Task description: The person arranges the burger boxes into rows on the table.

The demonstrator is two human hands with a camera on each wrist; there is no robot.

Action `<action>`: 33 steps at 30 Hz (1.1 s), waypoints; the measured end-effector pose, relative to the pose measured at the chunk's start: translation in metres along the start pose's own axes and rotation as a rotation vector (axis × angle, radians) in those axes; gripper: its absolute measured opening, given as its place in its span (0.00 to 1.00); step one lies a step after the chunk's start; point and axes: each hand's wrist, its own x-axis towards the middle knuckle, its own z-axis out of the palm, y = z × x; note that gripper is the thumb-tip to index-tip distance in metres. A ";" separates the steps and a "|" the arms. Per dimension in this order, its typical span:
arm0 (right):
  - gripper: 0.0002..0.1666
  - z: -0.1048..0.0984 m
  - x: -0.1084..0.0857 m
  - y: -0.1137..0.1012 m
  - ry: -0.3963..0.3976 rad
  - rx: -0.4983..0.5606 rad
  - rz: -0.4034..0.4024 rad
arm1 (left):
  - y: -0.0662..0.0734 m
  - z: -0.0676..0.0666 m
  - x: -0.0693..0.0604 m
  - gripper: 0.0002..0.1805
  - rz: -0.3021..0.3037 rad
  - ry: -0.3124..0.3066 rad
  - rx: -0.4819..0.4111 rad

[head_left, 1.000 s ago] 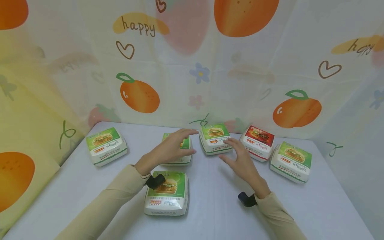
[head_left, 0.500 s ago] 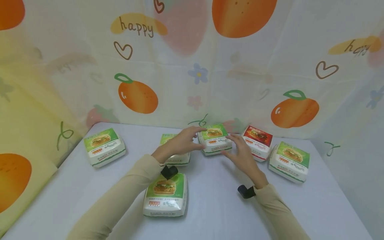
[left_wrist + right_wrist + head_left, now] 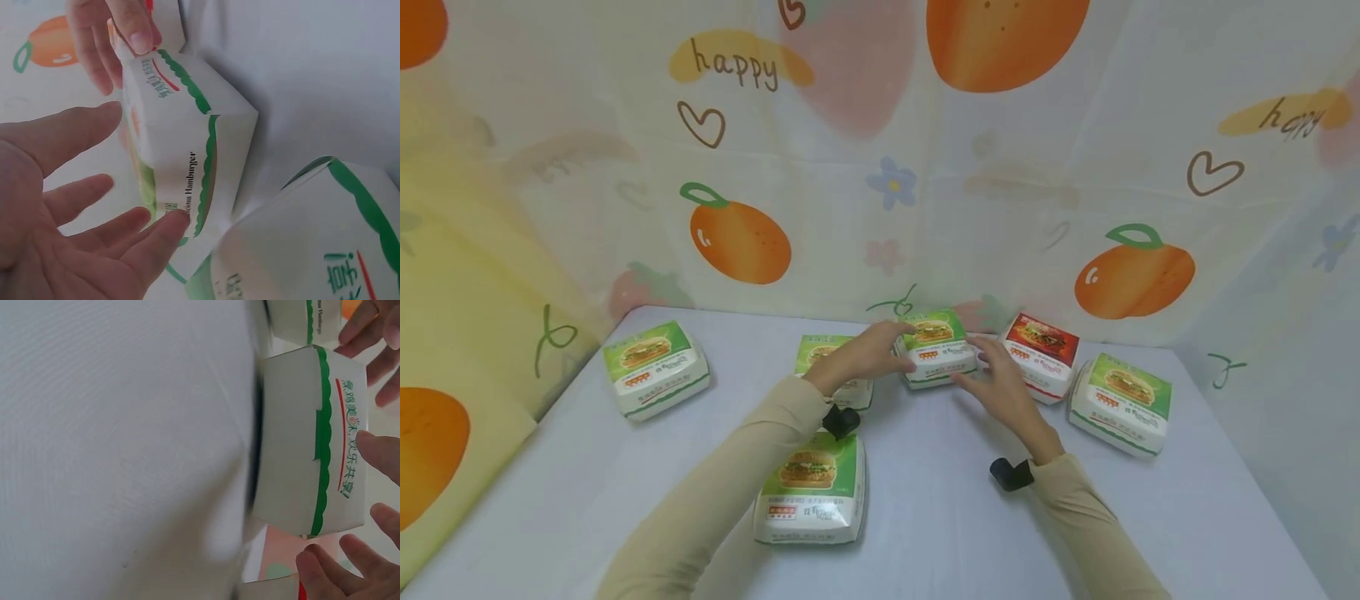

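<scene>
Rear-centre box (image 3: 938,360): on table (image 3: 940,500) | between left hand (image 3: 865,354), right hand (image 3: 1002,389) | cloth (image 3: 831,221): behind table

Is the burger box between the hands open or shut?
Shut: on the burger box, the green lid edge sits against the front wall, no gap visible.

A person's left hand (image 3: 868,352) and right hand (image 3: 1003,392) — both with beige sleeves (image 3: 722,492) — flank a square green-and-white burger carton (image 3: 938,360) at the rear of a white tabletop (image 3: 936,500). A red-and-white burger carton (image 3: 1041,358) and a second green carton (image 3: 1122,404) stand to its right; three further green cartons (image 3: 657,369) lie to its left.
</scene>
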 end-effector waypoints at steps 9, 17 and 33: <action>0.37 0.002 -0.002 0.005 -0.002 0.010 0.017 | -0.002 0.005 0.001 0.30 0.034 -0.042 0.059; 0.34 0.001 -0.009 0.009 0.042 -0.024 -0.003 | -0.003 0.004 -0.004 0.24 0.050 -0.048 0.048; 0.33 -0.002 -0.032 0.001 0.041 -0.004 0.057 | -0.002 0.005 -0.013 0.22 0.074 -0.093 0.035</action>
